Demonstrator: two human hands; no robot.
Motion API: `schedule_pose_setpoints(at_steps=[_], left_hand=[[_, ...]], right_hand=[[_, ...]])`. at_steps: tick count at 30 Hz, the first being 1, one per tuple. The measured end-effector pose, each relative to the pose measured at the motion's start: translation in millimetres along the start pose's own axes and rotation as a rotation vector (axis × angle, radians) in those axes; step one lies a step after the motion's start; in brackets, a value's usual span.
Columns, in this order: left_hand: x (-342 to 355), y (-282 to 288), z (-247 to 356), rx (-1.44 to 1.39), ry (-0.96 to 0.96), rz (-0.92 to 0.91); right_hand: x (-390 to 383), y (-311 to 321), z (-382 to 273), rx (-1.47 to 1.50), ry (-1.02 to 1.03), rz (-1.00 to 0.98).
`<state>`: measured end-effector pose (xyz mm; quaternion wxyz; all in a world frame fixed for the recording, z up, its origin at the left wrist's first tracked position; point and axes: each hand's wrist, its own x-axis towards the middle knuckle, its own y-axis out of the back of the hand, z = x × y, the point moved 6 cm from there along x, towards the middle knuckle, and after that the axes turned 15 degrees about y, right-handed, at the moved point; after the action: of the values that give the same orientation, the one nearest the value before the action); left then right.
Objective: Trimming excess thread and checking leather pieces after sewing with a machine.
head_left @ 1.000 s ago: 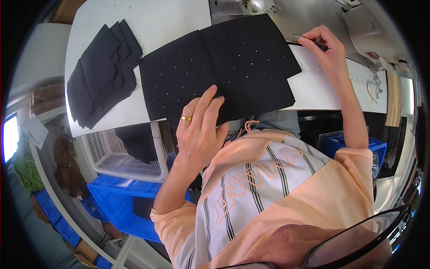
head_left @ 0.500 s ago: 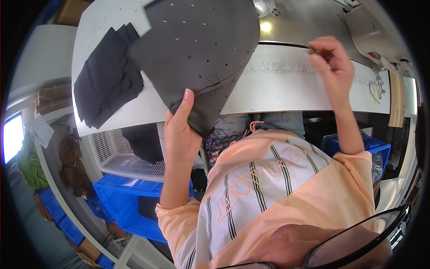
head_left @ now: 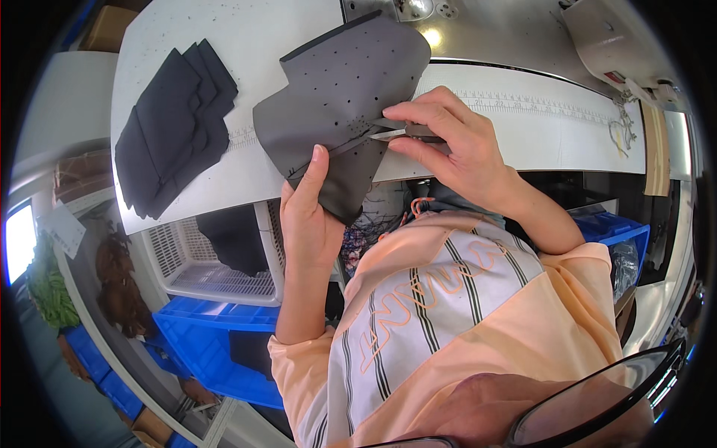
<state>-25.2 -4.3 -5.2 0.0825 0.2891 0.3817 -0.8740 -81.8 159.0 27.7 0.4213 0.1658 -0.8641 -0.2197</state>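
My left hand (head_left: pixel 312 216) grips the lower edge of a dark grey piece of fabric (head_left: pixel 351 82), thumb on top and fingers beneath. Small punched holes dot the piece, and a stitched seam crosses its lower part. From the right, my right hand (head_left: pixel 459 142) pinches a pair of thread snips (head_left: pixel 388 135) between thumb and fingers. The metal blades are parted, with their tips at the seam next to a cluster of holes. Whether a thread lies between the blades is too small to tell. A stack of dark cut pieces (head_left: pixel 168 134) lies on the table to the left.
A white table (head_left: pixel 478 149) with a printed ruler strip runs beneath my hands. Behind it is a sewing machine with a metal bed (head_left: pixel 493 37). Below the table's left edge sit a white plastic basket (head_left: pixel 216 280) with dark fabric and a blue crate (head_left: pixel 202 321). Another blue crate (head_left: pixel 609 228) stands at right.
My right hand has come left and down from over the ruler, bringing the thread snips to the fabric seam. The fabric's upper part has tilted and dropped a little; my left hand still holds it.
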Motion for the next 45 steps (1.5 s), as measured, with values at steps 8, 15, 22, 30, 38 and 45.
schedule_pose_setpoints(at_steps=[8, 15, 22, 30, 38, 45], left_hand=[[-0.4, -1.1, -0.7, -0.036, 0.004, -0.003], [1.2, -5.7, 0.7, 0.036, -0.075, 0.024], [0.5, -0.2, -1.1, 0.026, -0.114, 0.080], [0.3, -6.3, -0.7, 0.059, -0.087, 0.008], [1.4, -3.6, 0.0, 0.051, -0.104, 0.079], [-2.2, -9.0, 1.2, 0.074, -0.078, -0.019]], right_hand=[[0.6, -3.2, -0.8, -0.028, 0.008, 0.029], [2.6, -6.3, -2.0, 0.074, 0.005, 0.022], [-4.8, -16.2, 19.2, 0.996, -0.664, 0.158], [18.9, -11.5, -2.7, 0.205, 0.016, -0.026], [18.5, 1.3, 12.4, 0.924, -0.458, -0.055], [25.4, -20.1, -13.5, -0.111, 0.385, -0.136]])
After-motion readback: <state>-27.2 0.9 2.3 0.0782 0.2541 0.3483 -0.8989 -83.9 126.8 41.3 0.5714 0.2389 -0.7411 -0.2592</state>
